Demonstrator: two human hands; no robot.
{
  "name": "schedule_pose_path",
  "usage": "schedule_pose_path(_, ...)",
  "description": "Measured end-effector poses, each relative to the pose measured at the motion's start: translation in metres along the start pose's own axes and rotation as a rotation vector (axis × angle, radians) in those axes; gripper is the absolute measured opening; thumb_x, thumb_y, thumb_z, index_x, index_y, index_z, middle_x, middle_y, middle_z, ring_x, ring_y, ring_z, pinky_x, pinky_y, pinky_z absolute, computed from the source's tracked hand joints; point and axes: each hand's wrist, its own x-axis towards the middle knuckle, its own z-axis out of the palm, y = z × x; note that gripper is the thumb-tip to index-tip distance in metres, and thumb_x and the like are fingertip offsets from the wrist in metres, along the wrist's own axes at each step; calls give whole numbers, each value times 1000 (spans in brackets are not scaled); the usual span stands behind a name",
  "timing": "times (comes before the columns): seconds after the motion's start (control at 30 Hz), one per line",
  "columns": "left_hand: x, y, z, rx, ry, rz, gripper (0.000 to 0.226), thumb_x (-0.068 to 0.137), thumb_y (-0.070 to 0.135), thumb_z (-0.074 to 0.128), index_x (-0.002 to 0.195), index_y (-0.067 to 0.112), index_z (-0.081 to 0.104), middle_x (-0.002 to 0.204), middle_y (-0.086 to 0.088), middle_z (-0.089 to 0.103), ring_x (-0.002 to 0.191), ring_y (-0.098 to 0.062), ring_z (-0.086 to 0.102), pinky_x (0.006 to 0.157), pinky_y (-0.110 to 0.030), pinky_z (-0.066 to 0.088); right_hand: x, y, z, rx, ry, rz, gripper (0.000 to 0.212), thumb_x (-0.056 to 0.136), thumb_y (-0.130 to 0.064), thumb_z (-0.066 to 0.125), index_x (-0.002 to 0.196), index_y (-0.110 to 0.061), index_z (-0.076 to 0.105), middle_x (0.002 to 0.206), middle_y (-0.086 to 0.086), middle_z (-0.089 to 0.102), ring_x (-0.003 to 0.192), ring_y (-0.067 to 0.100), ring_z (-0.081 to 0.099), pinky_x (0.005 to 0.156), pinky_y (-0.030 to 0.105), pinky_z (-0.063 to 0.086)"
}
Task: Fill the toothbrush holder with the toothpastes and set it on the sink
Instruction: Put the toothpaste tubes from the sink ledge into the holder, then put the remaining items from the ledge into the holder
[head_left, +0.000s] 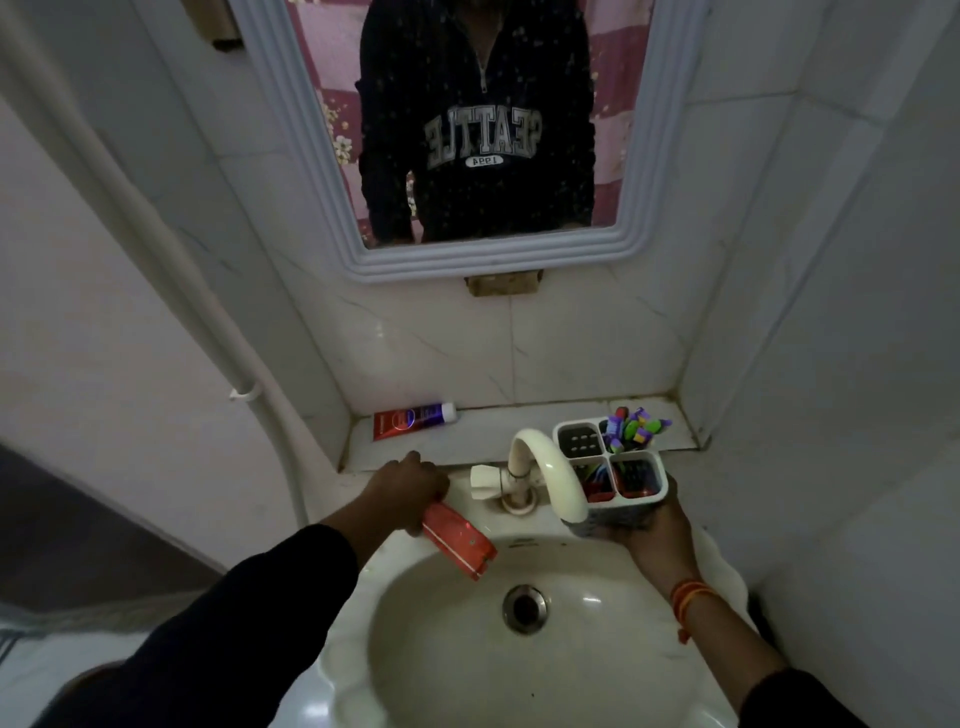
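Observation:
My left hand (410, 486) grips one end of a red toothpaste tube (457, 540), which slants down over the basin's left rim. My right hand (652, 530) holds a white four-compartment toothbrush holder (613, 470) from below, just right of the tap. Several colourful toothbrushes (636, 426) stand in its far right compartment, and red items show in the two near compartments. A second toothpaste tube (415, 418), red and purple with a white cap, lies flat on the ledge behind the sink at the left.
A white curved tap (545, 467) rises at the back of the white sink (353, 597), close to the holder's left side. The tiled ledge (519, 423) runs along the wall under a framed mirror (478, 260). A white pipe (249, 395) descends at left.

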Motion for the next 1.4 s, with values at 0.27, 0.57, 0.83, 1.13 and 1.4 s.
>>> schedule_pose_path(0.27, -7, -25, -14, -132, 36, -87, 47, 80, 34, 71, 125, 25, 58, 107, -2, 68, 98, -22, 67, 80, -37, 59, -1, -5, 2, 274, -29, 33, 45, 85, 0, 77, 113, -33, 65, 112, 1, 71, 106, 33, 68, 65, 59, 63)
schedule_pose_path(0.57, -24, -19, -93, -1209, 324, -195, 26, 89, 37, 72, 96, 12, 69, 80, -7, 78, 57, -12, 73, 49, -25, 54, 0, -10, -1, 310, -24, 171, 43, 98, 14, 54, 110, -27, 62, 93, -6, 78, 78, 11, 76, 50, 33, 63)
schedule_pose_path(0.83, -26, 51, -182, -1092, 497, 160, 14, 85, 18, 76, 96, 9, 74, 85, -8, 79, 69, -16, 77, 66, -29, 63, -5, -14, 7, 316, 20, 82, 36, 82, -22, 81, 114, -33, 69, 117, 7, 72, 105, 29, 70, 69, 54, 65)
schedule_pose_path(1.13, 14, 88, -177, -602, 228, 201, 29, 88, 34, 69, 108, 15, 79, 100, 0, 78, 95, -17, 69, 86, -31, 55, -2, -10, 3, 332, -10, 61, 38, 97, 6, 61, 125, -21, 65, 116, 8, 73, 100, 23, 72, 57, 35, 64)
schedule_pose_path(1.4, 15, 63, -181, -760, 137, 153, 30, 85, 48, 69, 95, 23, 83, 103, 6, 79, 100, -11, 68, 92, -31, 53, -1, -6, 1, 195, -34, -14, 54, 87, 11, 72, 133, -11, 56, 119, 6, 68, 90, -1, 73, 59, 20, 62)
